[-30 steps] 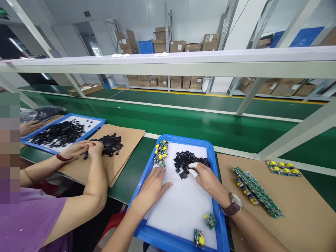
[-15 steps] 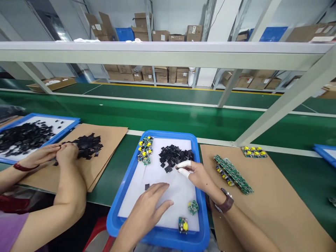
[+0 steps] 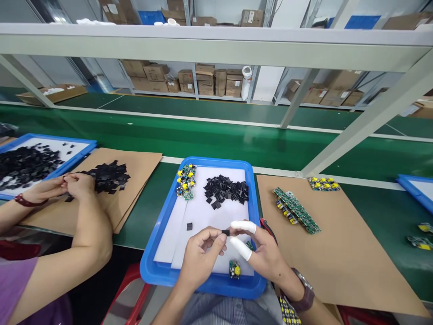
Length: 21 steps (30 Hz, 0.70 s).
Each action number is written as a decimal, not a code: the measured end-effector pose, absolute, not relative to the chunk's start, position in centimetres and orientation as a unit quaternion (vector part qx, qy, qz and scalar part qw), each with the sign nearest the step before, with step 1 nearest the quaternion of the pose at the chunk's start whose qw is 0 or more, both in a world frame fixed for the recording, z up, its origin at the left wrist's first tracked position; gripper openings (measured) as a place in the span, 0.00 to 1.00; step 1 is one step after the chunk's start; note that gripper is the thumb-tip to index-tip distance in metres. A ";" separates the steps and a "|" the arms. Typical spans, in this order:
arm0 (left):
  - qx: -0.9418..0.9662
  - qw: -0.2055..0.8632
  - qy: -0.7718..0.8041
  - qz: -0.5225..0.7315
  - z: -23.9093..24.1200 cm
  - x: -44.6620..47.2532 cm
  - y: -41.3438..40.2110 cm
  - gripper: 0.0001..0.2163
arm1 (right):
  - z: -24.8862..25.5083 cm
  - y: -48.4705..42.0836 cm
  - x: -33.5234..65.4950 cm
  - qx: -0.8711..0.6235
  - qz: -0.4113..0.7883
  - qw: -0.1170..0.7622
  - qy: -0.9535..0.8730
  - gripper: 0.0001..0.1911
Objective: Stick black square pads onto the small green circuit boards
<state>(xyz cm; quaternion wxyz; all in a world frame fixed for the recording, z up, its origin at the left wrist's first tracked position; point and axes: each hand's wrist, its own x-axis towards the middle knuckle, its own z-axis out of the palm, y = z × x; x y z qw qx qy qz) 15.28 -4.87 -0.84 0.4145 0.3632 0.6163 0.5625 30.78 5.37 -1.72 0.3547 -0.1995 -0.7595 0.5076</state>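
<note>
Over the tray, my left hand (image 3: 204, 253) pinches a small black piece (image 3: 225, 232) between thumb and fingertips. Facing it is my right hand (image 3: 262, 250), its thumb and forefinger in white finger cots and spread apart; a bare finger behind them comes close to the piece, and contact is unclear. The blue tray (image 3: 154, 241) has a white lining with a heap of black pieces (image 3: 225, 189) on it. One single black piece (image 3: 189, 226) lies to the left. A small circuit board (image 3: 234, 269) with a yellow part sits near the front; another (image 3: 249, 245) is partly hidden by my right hand.
Circuit boards (image 3: 186, 180) line the tray's upper left. On cardboard (image 3: 338, 253) at right lie a row of green boards (image 3: 296, 210) and another group (image 3: 324, 183). A co-worker's hands (image 3: 74, 185) work at left beside black pieces (image 3: 110, 176). A frame bar (image 3: 209, 49) crosses above.
My right hand has moved from the black heap toward me, meeting my left hand. My left hand has closed on a small black piece. The view has tilted down.
</note>
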 end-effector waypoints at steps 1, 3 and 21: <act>0.379 0.413 0.615 0.555 -0.9 15.1 -5.1 0.11 | -1.7 5.3 30.9 -0.201 0.515 0.354 -0.754 0.15; 0.420 0.398 0.623 0.527 -1.1 14.6 -5.6 0.09 | -1.7 5.2 31.2 -0.201 0.524 0.363 -0.743 0.10; 0.424 0.480 0.638 0.427 -2.6 14.1 -6.1 0.12 | -4.0 3.3 34.4 -0.286 0.628 0.412 -0.596 0.14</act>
